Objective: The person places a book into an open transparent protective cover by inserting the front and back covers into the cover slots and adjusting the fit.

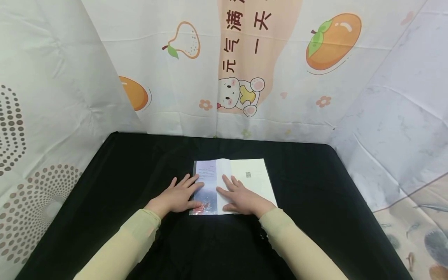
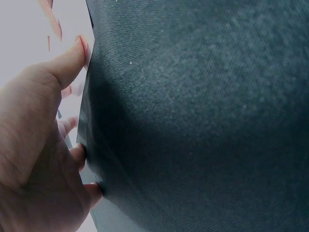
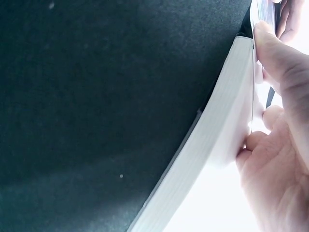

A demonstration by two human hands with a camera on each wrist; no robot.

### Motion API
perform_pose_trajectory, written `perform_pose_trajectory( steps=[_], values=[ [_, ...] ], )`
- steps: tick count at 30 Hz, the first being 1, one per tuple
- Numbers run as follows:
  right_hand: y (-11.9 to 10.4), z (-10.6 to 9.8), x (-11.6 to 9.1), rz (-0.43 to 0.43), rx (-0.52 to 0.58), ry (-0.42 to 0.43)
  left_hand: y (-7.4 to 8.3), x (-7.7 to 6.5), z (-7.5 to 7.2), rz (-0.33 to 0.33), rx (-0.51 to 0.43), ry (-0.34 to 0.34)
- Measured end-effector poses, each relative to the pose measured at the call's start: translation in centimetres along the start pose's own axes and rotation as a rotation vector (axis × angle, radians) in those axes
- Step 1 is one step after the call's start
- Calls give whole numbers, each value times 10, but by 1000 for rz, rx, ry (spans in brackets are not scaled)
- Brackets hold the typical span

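Note:
An open book [image 1: 258, 182] lies on the black cloth, with a cream page and a small printed code on its right side. A purple-blue cover flap [image 1: 207, 190] with lines of text and a reddish bottom corner is spread out to the left, edged by clear film. My left hand [image 1: 178, 197] has its fingers spread, fingertips and thumb resting on the flap's left edge. Across the pale middle strip, my right hand [image 1: 244, 199] lies with spread fingers touching the paper. The right wrist view shows the thick page block [image 3: 212, 121] beside that hand.
Black cloth [image 1: 315, 186] covers the table, whose rounded back corners show. White printed curtains [image 1: 280, 89] with fruit, flowers and a cartoon bear hang behind it, and more curtains close in the left and right sides.

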State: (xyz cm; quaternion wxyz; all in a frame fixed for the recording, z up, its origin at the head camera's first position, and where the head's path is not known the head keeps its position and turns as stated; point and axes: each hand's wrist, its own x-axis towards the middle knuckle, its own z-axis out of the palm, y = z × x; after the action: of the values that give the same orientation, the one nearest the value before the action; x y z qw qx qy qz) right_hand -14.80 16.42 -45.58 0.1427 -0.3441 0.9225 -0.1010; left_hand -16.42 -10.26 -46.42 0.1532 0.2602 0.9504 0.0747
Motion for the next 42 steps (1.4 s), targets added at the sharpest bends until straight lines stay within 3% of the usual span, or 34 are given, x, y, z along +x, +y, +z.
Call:
perform_pose_trajectory(
  steps=[16,28,35,42],
  values=[
    [-3,-2,2,25,-17,-21,-3,0,1,0,1,7],
    [2,-2,-3,-18,-18,9,0,-1,-1,2,14,21],
    [12,-7,-10,-44,-22,-4,0,-1,-1,4,33,30],
    [31,-10,-26,-9,-9,-7,-1,1,0,17,39,53]
  ],
)
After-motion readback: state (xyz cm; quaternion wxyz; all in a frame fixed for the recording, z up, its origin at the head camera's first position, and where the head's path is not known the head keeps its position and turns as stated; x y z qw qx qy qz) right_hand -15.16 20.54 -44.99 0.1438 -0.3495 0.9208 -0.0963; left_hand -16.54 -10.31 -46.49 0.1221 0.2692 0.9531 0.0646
